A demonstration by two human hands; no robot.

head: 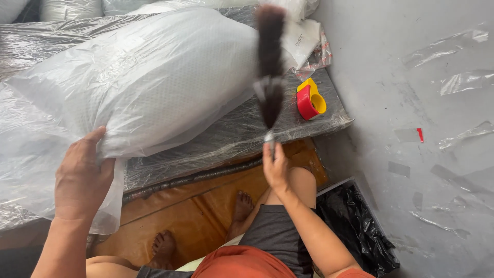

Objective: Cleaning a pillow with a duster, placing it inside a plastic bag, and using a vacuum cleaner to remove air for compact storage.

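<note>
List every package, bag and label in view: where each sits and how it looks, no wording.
Bagged pillow: on the wrapped table, left hand gripping its near corner; bulky, white, in clear plastic.
Printed white bag: far end of the table, behind the blurred dark duster held by the right hand; flat, crumpled.
Black bin bag: lining a box on the floor, lower right.
Red tag: small strip on the grey wall.

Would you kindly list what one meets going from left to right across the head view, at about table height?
Left hand gripping the plastic-wrapped pillow → dark brush held upright by the right hand → red and yellow tape dispenser → grey wall with scraps of clear tape.
</note>
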